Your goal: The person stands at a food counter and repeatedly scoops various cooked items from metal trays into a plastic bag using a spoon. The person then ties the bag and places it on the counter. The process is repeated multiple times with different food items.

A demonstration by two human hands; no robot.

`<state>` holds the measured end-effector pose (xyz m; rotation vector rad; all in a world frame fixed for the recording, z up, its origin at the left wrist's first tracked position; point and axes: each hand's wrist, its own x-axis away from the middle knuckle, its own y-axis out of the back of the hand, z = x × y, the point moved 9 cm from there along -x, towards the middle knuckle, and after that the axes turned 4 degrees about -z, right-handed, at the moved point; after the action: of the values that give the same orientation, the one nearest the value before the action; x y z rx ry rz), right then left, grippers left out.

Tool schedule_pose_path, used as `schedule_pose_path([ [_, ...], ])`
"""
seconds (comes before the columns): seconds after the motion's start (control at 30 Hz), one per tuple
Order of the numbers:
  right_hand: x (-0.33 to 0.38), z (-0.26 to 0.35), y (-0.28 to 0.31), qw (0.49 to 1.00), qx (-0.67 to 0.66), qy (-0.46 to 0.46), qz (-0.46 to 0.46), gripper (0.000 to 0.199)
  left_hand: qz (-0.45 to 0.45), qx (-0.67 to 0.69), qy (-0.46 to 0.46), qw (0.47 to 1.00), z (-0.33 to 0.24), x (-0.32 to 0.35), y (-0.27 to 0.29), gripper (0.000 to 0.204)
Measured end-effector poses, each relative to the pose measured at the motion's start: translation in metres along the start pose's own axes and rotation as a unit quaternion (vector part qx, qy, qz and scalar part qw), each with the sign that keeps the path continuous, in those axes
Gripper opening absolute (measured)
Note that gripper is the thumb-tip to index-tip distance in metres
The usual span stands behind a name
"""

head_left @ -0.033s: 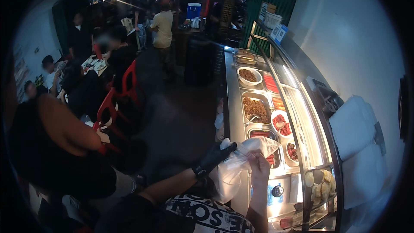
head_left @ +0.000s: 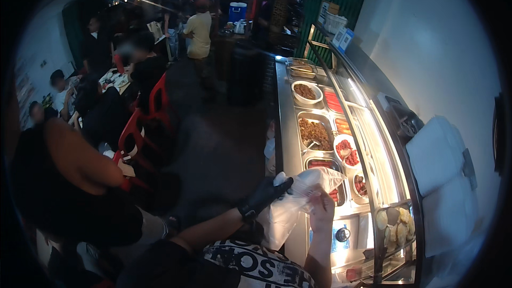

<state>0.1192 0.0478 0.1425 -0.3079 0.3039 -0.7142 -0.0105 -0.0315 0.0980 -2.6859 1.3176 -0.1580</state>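
Over the near edge of the lit food counter, a translucent white plastic bag hangs between my hands. My left hand, in a black glove, is closed around the bag's upper left part. The bare right hand pinches the bag at its right side, fingers together. The bag's loose top flares to the right over a metal tray of red sausages and partly hides it. Whatever the bag may contain cannot be made out.
Steel trays and white bowls of food line the counter behind slanted glass. White foam boxes are stacked at right. A person in black stands close at left, near red chairs and seated people. Someone in a yellow shirt stands farther off.
The bag's top has shifted slightly, and the fingers of my right hand curl more against it. The whole view has moved a little. Both hands keep hold of the bag.
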Motion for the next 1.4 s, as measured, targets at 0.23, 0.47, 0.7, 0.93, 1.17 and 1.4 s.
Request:
schedule_pose_path([
  [0.23,-0.004,-0.058,0.120,0.953,-0.290,-0.025,-0.088,0.043,0.090,0.374,0.318,0.867,0.042,-0.002,-0.039,0.028],
  [0.47,-0.044,0.003,0.122,0.983,0.167,-0.014,-0.075,0.038,0.140,0.270,0.213,0.928,0.046,-0.050,-0.059,0.031],
  [0.7,-0.084,-0.102,0.164,0.949,-0.244,-0.198,0.007,0.040,0.122,0.219,0.279,0.927,0.186,-0.086,-0.034,0.028],
  [0.93,-0.050,-0.250,0.205,0.899,-0.191,-0.381,-0.104,0.042,0.125,0.217,0.348,0.903,0.266,-0.078,-0.013,0.041],
  [1.17,-0.035,-0.264,0.218,0.955,-0.205,-0.137,-0.165,0.039,-0.015,-0.024,0.309,0.951,0.283,-0.086,0.010,0.037],
  [1.4,0.033,-0.127,0.165,0.917,0.226,-0.047,-0.325,0.029,-0.167,0.026,0.178,0.969,0.200,-0.069,0.064,0.033],
])
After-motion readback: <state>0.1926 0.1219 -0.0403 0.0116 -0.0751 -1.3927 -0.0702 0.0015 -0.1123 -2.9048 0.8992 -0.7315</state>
